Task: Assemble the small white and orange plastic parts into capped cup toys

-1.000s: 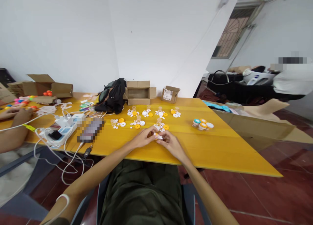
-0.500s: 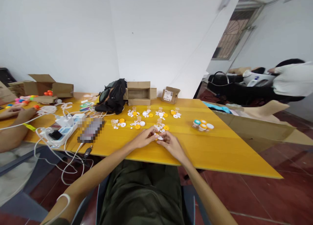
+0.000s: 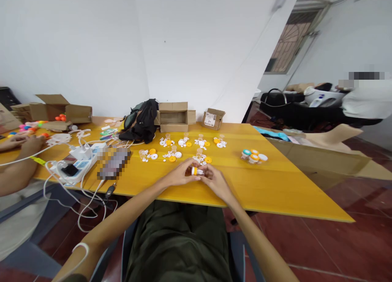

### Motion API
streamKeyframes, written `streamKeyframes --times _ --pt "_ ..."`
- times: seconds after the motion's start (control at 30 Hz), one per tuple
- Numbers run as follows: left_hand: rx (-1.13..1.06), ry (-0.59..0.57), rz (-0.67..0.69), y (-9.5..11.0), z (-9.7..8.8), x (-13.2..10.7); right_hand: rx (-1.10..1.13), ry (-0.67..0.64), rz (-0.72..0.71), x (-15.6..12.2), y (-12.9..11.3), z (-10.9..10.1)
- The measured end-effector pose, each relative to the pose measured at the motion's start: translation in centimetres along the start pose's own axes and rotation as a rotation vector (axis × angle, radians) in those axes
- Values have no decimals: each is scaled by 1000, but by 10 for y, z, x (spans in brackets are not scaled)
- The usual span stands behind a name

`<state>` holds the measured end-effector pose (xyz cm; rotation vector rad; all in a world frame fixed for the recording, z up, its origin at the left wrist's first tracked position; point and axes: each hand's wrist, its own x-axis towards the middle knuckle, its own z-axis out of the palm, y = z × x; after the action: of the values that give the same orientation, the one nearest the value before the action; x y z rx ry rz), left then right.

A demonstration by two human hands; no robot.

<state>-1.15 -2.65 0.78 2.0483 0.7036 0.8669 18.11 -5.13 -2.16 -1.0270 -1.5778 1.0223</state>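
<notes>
Between both hands is a small clear jar (image 3: 200, 171) with an orange-and-white lid. It is held on its side, lid toward the left and white bits showing inside. The fingers of my left hand (image 3: 181, 173) close around the lid end. At the clear end, my right hand (image 3: 217, 181) grips the jar with thumb and fingers. Just beyond them on the table lie an orange ring-shaped lid (image 3: 208, 160), small white pieces with dark dots and an open clear cup (image 3: 199, 152). Some fingertips are hidden behind the jar.
Similar groups of clear cups, lids and white pieces spread across the yellow table (image 3: 275, 188). Several lidded jars (image 3: 254, 156) stand to the right. Cardboard boxes (image 3: 173, 117) and a black backpack (image 3: 141, 120) line the back. A power strip (image 3: 78, 167) with cables and another person's hands (image 3: 30, 145) are left.
The jar has tipped onto its side between my hands, so its lid and clear body show more. My hands have shifted only slightly.
</notes>
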Motion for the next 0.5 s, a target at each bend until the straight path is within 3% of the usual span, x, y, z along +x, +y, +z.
streamKeyframes --times 0.27,0.5 --pt "-9 18 -60 0 -1 0 -25 -14 3 -1 -5 0" --pt "14 0 -20 2 -1 1 25 11 18 -2 -9 0"
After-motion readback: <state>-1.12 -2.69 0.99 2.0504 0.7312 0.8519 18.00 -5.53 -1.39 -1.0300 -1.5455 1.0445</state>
